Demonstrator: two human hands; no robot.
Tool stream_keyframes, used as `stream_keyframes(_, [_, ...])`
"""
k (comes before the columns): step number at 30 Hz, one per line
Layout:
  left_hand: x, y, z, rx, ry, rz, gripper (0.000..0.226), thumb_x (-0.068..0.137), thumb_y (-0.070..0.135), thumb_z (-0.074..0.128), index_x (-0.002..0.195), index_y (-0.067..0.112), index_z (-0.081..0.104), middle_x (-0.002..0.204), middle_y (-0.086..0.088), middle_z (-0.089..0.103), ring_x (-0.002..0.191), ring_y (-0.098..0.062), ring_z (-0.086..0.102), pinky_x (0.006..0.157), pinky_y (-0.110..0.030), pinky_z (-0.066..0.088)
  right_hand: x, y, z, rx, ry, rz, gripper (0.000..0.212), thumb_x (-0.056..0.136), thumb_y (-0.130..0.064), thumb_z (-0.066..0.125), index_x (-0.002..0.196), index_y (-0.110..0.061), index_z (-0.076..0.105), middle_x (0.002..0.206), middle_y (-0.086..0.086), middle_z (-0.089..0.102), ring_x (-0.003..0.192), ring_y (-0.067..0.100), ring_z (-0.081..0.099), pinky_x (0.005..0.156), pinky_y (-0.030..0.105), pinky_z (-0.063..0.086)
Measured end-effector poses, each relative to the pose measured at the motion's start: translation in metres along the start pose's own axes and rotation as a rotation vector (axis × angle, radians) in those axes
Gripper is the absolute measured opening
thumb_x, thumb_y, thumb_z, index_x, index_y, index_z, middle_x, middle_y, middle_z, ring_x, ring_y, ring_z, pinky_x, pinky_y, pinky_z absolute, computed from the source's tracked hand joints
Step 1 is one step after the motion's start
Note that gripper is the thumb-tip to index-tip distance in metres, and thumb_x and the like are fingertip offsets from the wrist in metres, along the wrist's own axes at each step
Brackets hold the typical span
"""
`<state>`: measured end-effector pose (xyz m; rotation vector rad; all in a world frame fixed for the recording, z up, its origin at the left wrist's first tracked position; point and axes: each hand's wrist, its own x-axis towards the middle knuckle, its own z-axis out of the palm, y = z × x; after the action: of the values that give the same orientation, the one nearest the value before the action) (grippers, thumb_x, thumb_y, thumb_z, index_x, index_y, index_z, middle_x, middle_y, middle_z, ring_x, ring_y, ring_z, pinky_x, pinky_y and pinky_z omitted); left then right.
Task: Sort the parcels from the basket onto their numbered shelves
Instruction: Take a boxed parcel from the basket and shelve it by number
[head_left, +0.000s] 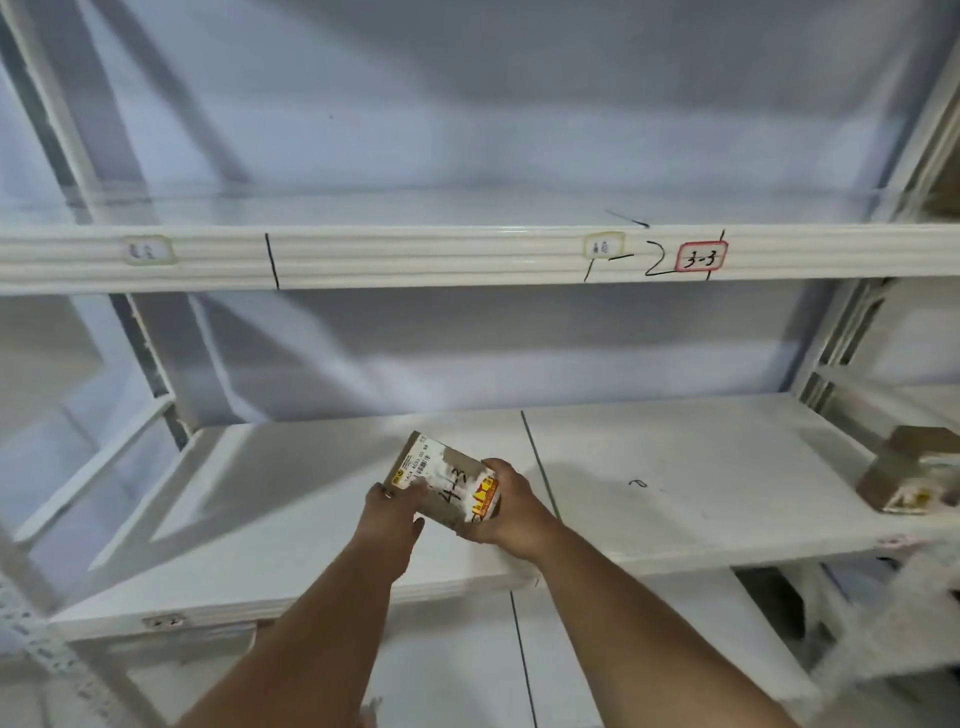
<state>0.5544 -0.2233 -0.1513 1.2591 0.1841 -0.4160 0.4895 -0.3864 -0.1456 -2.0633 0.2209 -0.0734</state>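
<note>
A small brown cardboard parcel (441, 480) with a white label and "4-3" handwritten on it is held over the middle white shelf (675, 467). My right hand (511, 506) grips its near right end. My left hand (395, 512) holds its left side, fingers on the label. The parcel sits just left of a black dividing line (537, 462) drawn on the shelf. The upper shelf rail (415, 254) carries a red-framed tag "3-3" (701, 257) and a handwritten "1-2". The basket is out of view.
Another brown parcel (911, 475) lies at the right end of the middle shelf. White uprights stand at left (150, 358) and right (836, 343). A lower shelf (467, 660) shows beneath my forearms. A grey-white sheet backs the rack.
</note>
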Motion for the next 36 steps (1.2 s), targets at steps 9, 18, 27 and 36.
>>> stream_keyframes(9, [0.004,-0.035,0.121,-0.044,-0.151,0.037,0.044,0.087,-0.006,0.061,0.127,0.007,0.047,0.118,-0.019,0.065,0.099,-0.038,0.068,0.084,-0.051,0.056,0.005,0.048,-0.101,-0.016,0.021,-0.015,0.059,0.077,-0.021,0.074,0.126,-0.035,0.046,0.117,-0.008,0.065,0.104,0.012,0.064,0.09,0.033,0.053])
stream_keyframes(18, [0.0,-0.092,0.213,0.229,-0.153,0.056,0.08,0.088,-0.005,0.055,0.141,0.045,0.022,0.11,-0.013,0.065,0.096,-0.03,0.065,0.086,-0.049,0.052,0.004,0.119,-0.179,-0.136,0.04,0.113,0.04,0.088,-0.013,0.063,0.126,-0.021,0.057,0.114,-0.006,0.064,0.096,0.009,0.058,0.062,0.007,0.036])
stream_keyframes(27, [-0.004,-0.122,0.23,0.423,-0.233,0.056,0.106,0.071,-0.014,0.06,0.15,0.03,0.004,0.114,-0.004,0.063,0.103,-0.018,0.063,0.073,-0.026,0.055,-0.015,0.159,-0.177,-0.185,-0.088,0.201,0.046,0.088,-0.021,0.06,0.132,-0.027,0.049,0.126,-0.005,0.061,0.113,0.014,0.058,0.092,0.023,0.047])
stream_keyframes(36, [0.022,-0.15,0.236,0.494,-0.268,0.051,0.121,0.06,-0.012,0.079,0.15,0.019,0.004,0.12,-0.007,0.063,0.108,-0.018,0.065,0.098,-0.047,0.05,-0.031,0.17,-0.182,-0.065,-0.111,0.233,0.049,0.081,0.009,0.059,0.121,-0.016,0.048,0.109,-0.003,0.06,0.09,-0.001,0.059,0.07,0.008,0.048])
